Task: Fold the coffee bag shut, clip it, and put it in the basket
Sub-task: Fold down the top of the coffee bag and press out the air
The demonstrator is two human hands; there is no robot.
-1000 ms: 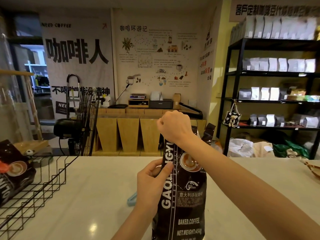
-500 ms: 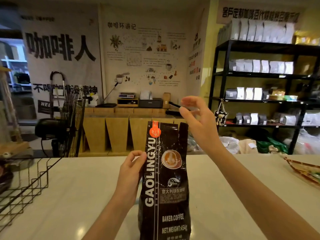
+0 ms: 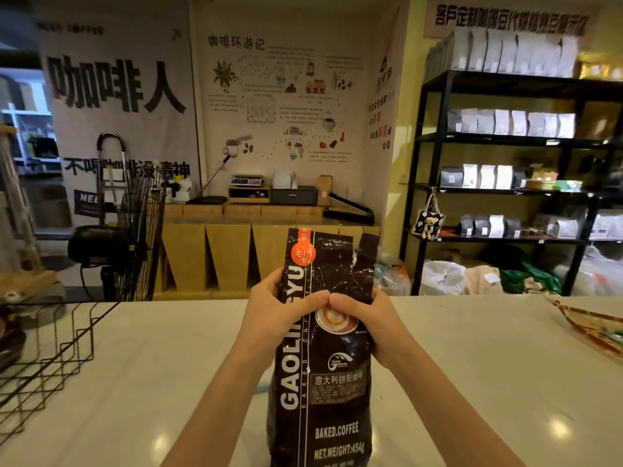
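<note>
Coffee bag stands upright on the white counter at lower centre of the frame, its top edge straight up and unfolded, so nothing of the task looks finished. Left hand and right hand each grip a side of the bag at mid-height, thumbs meeting on its front. Folding, clipping and the move to the wire basket at the left edge remain; no clip is clearly in view.

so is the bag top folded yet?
Not folded: coffee bag top stands upright above left hand and right hand.
</note>
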